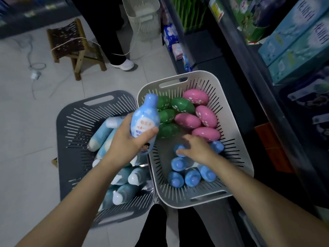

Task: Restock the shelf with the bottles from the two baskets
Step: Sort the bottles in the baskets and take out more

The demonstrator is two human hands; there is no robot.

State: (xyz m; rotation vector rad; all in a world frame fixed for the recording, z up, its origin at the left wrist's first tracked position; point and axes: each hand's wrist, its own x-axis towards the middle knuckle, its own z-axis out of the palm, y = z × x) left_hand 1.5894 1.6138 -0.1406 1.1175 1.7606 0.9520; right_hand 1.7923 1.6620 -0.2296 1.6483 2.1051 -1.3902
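Two slotted baskets stand on the floor. The white basket [236,132] holds pink bottles [206,116], green bottles [181,105] and several upright blue bottles [192,177]. The grey basket [74,122] to its left holds several light-blue bottles with white caps [101,136] lying down. My left hand [126,141] grips a blue bottle [145,116] above the seam between the baskets. My right hand [195,148] rests on the cap of another blue bottle [178,149] inside the white basket, fingers curled over it. The shelf [277,72] runs along the right.
A small wooden stool [73,45] and loose cables [35,68] lie on the tiled floor at the back left. Another person's leg and white shoe [124,64] stand beside a tall white basket [142,16]. Boxed goods [293,43] fill the shelf.
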